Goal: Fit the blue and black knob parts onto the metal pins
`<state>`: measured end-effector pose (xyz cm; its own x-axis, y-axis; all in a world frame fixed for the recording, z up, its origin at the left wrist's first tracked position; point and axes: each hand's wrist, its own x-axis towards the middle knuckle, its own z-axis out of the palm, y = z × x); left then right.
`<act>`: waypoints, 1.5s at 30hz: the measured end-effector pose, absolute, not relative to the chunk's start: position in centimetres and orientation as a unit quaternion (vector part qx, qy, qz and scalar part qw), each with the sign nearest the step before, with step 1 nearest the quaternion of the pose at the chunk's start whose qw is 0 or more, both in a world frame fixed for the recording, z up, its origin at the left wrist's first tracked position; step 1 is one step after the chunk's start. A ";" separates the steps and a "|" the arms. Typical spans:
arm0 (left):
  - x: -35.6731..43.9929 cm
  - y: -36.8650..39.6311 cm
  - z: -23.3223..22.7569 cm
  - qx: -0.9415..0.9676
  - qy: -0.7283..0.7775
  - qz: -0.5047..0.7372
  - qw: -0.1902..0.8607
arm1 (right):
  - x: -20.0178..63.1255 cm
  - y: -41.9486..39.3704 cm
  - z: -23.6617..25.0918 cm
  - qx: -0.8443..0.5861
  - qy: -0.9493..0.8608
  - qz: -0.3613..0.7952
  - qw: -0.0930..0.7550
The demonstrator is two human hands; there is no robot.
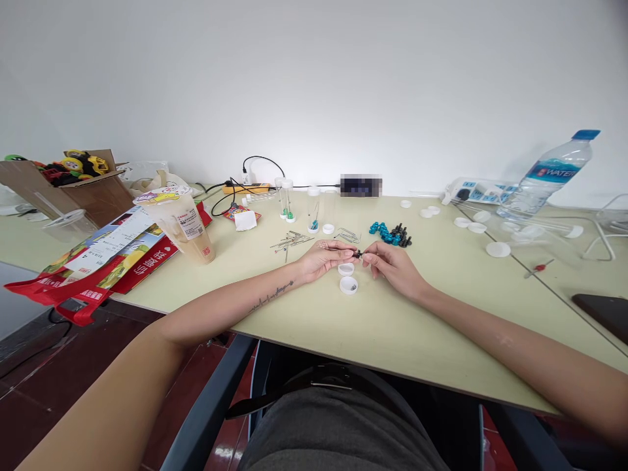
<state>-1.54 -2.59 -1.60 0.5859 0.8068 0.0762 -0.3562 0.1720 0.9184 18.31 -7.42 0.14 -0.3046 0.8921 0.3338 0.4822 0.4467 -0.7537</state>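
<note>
Between my two hands is a small black part, too small to make out in detail. My left hand pinches it from the left, thumb and fingers closed. From the other side, the fingertips of my right hand close in a pinch at the same part. Just below the hands sit two white round caps, an upper cap and a lower cap holding tiny metal bits. Blue pieces and black pieces lie heaped beyond my right hand. Thin metal rods lie past my left hand.
Clear tubes stand at the back. A plastic drink cup and a red bag occupy the left. To the right are white lids, a tilted water bottle, a power strip and a dark phone.
</note>
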 end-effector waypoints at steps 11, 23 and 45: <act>-1.6 -2.4 -1.8 0.506 0.219 0.401 0.731 | 18.2 -7.3 0.0 -0.457 -0.741 0.282 0.404; -1.5 -2.5 -1.7 0.501 0.217 0.409 0.731 | 18.4 -7.1 -0.1 -0.449 -0.751 0.281 0.394; -1.5 -2.6 -1.6 0.507 0.215 0.400 0.733 | 18.3 -7.4 0.2 -0.454 -0.760 0.282 0.370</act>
